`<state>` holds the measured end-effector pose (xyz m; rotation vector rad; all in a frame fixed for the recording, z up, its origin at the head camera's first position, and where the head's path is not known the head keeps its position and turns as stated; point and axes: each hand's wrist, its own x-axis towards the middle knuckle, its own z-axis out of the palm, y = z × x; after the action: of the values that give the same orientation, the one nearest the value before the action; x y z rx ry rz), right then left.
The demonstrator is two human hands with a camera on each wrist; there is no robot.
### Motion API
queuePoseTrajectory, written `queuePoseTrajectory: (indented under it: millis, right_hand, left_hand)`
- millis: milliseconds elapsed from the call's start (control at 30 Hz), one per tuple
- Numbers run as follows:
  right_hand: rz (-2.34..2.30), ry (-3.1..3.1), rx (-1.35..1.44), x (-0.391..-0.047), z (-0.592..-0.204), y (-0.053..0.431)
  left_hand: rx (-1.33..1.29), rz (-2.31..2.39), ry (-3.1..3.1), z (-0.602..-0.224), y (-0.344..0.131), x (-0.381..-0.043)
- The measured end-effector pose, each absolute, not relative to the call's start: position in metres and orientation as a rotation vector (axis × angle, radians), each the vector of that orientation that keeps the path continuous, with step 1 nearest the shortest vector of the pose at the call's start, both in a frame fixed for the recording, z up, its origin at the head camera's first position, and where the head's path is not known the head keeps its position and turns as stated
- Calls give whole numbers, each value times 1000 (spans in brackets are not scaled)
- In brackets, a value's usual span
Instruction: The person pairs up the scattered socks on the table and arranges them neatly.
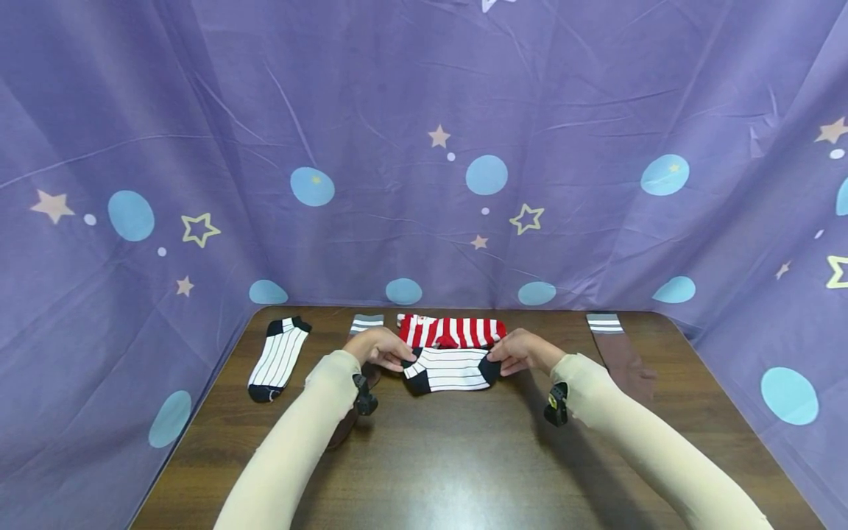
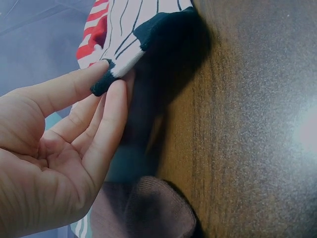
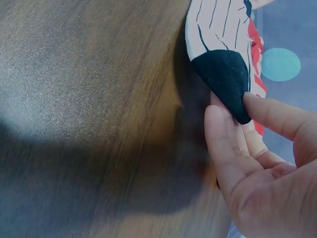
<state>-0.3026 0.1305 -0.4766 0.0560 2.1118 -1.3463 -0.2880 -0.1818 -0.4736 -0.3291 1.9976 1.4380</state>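
Left hand (image 1: 379,346) and right hand (image 1: 528,350) reach out over the middle of the tabletop (image 1: 450,456), one at either end of a white pinstriped sock (image 1: 457,368), and both are pinching! Left thumb and finger clamp the black cuff, right thumb and fingers nip the black toe, and the sock spans the gap sideways between them, looking slightly raised over its own shadow. So the step in hand, as I judge it, is handling this one sock by its two ends. What does the next move call for? Matched hands, I'd say: level, moving as one, so the fabric neither twists nor slips from those small grips. Just behind lies red-and-white striped hosiery (image 1: 464,332); one sock or two, I can't tell. Beneath the left arm, a brown sock (image 2: 158,210) peeks out, partly covered. Further left, a matching pinstriped sock (image 1: 281,361) lies at a slant, toe nearest us. Over on the right, another brown sock (image 1: 619,353) stretches past the forearm, and behind everything hangs a purple starry curtain (image 1: 397,88).
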Motion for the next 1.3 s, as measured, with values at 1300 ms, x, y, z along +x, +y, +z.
queuePoseTrajectory:
  millis: [1300]
  right_hand:
    - [-1287, 2276, 45, -293, -487, 125]
  left_hand:
    - [-360, 1341, 2125, -477, -178, -288]
